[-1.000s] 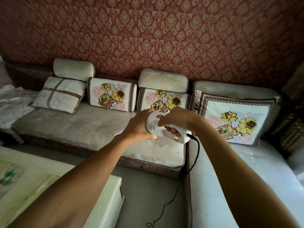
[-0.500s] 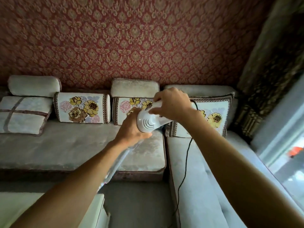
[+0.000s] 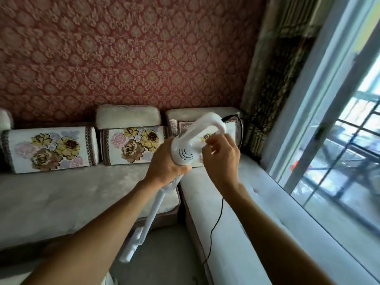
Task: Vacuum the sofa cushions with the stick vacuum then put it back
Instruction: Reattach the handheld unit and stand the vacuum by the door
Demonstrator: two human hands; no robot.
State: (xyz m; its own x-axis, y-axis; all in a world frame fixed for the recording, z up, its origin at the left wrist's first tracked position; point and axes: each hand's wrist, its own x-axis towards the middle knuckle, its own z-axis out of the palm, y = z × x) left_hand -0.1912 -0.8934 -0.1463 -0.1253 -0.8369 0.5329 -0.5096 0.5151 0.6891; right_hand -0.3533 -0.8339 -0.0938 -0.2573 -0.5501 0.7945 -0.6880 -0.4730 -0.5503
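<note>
The white stick vacuum (image 3: pixel 186 150) is held up in mid air over the corner of the sofa, its motor body near the centre of the view and its tube slanting down and to the left towards the floor, where the head (image 3: pixel 131 246) is seen blurred above the carpet. The motor body is gripped from the left by the left hand (image 3: pixel 164 164), whose fingers are wrapped around its lower part. The right hand (image 3: pixel 221 159) is held just beside the loop handle (image 3: pixel 207 124), fingers curled, thumb and forefinger drawn together; whether anything is pinched there, or the handle merely touched, cannot be told. A black power cord (image 3: pixel 218 221) is seen trailing from under the right wrist down over the near edge of the right seat cushion (image 3: pixel 236 233) to the floor.

No cushion is touched by the head, so the vacuuming of this section is judged not yet begun. Since the handle is not firmly grasped, the weight is judged to be borne by the left hand alone, and the tube could swing or slip. The slack cord could be caught under the head or snagged on the sofa edge. The floral back cushions (image 3: pixel 133 145) could be knocked out of place by a careless swing.
</note>
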